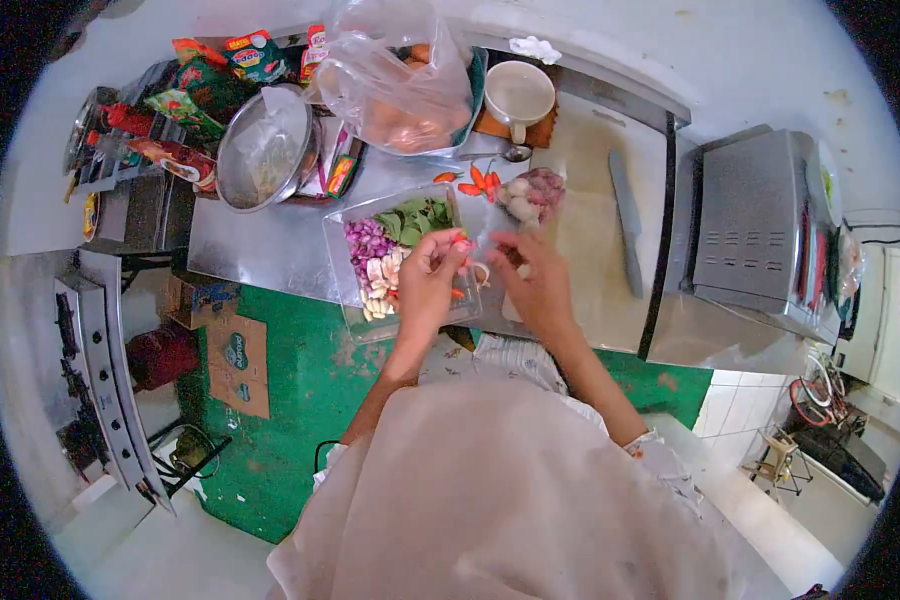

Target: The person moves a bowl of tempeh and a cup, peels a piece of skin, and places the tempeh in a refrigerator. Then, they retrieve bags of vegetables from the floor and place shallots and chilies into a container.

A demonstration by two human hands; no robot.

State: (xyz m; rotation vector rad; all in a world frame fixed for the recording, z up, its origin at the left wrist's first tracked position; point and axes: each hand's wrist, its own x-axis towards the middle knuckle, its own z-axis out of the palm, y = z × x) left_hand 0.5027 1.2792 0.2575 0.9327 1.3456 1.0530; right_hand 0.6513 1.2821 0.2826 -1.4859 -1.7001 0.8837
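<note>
Pinched between the thumb and fingers of my left hand [425, 285] is a small red chili [463, 247], partly covered by the fingertips. My right hand [536, 285] hovers just right of it, fingers curved and apart, with nothing visible in them. Under my left hand lies a clear plastic tray [339, 262] with purple shallots [367, 243], green leaves [410, 220], peeled garlic cloves [378, 300] and some red chili. Beyond my hands, several loose red chilies [482, 182] rest on the metal table beside a bag of garlic bulbs [532, 196].
A knife [626, 222] lies on the pale cutting board [585, 160] at right. Farther back stand a white cup [519, 92], a spoon [516, 154], a plastic bag of eggs [400, 100] and a metal bowl [267, 150]. A grey oven-like box [750, 215] borders the right side.
</note>
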